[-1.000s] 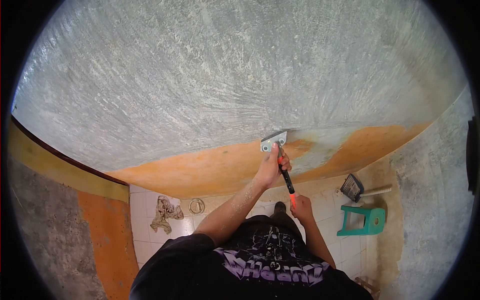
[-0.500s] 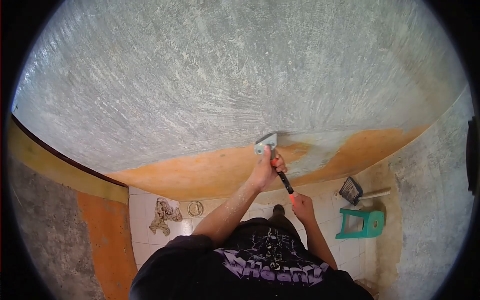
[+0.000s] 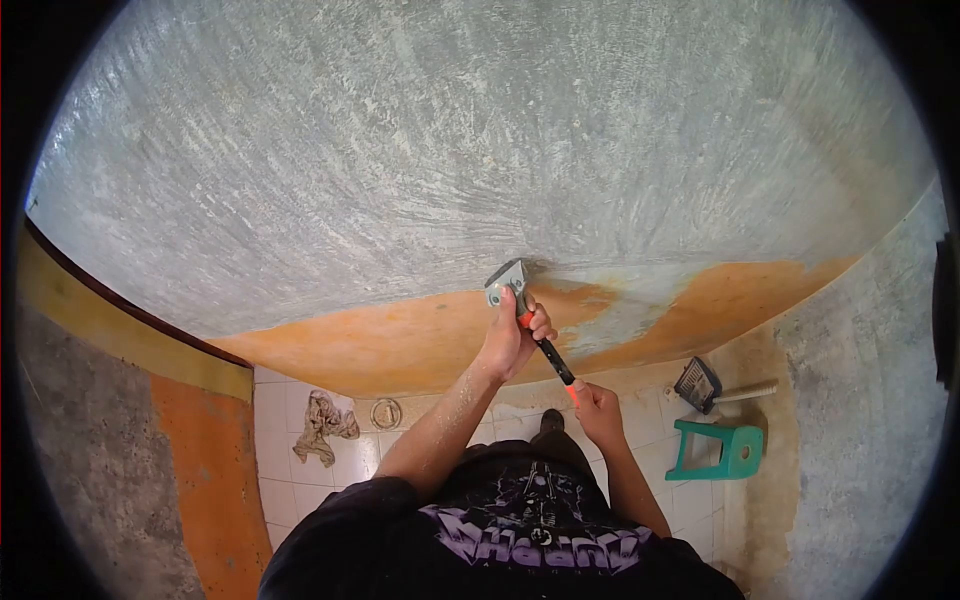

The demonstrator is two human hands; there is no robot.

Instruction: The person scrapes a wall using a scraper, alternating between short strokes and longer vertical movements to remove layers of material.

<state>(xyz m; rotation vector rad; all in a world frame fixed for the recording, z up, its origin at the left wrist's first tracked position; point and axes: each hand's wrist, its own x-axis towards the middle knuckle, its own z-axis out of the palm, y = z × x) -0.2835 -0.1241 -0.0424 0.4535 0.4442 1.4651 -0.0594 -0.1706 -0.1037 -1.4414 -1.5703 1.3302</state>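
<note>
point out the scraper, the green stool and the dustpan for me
Scraper (image 3: 555, 362): head view, on the black handle between the two hands
Green stool (image 3: 736, 464): head view, on the seat, beside its hole
Dustpan (image 3: 698, 385): head view, on the dark pan, not the pale handle

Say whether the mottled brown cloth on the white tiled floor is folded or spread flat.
Neither: the mottled brown cloth lies crumpled, with an irregular outline and its surface bunched into creases.

A green stool (image 3: 742, 452) stands near a dustpan (image 3: 698, 385) on tiles (image 3: 655, 455).
</note>
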